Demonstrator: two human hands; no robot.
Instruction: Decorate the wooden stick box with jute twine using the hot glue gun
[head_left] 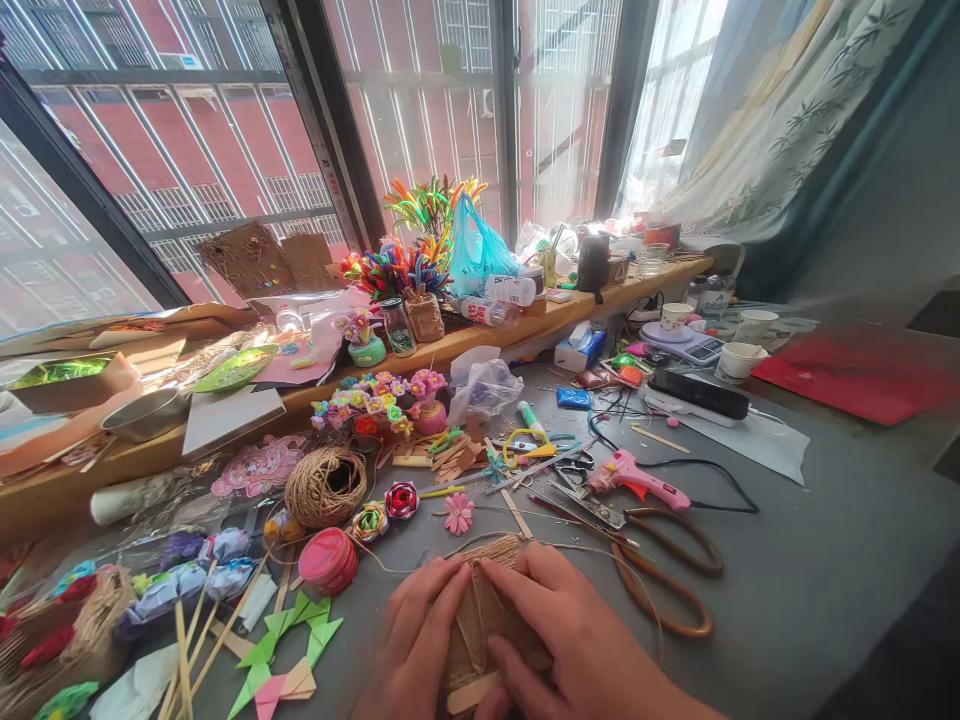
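Your left hand [420, 630] and right hand [585, 640] pinch the brown piece [466, 640] just above the worktop [787, 570], fingertips meeting near its top, seemingly to keep its cord snug. Loose twine [585, 548] arcs past your knuckles and could snag the scissors [636, 514]; the glue gun [651, 484] lies beyond.

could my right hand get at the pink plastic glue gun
Probably: your right hand would leave the brown cardboard piece and pass over brown-handled scissors, but nothing covers the glue gun.
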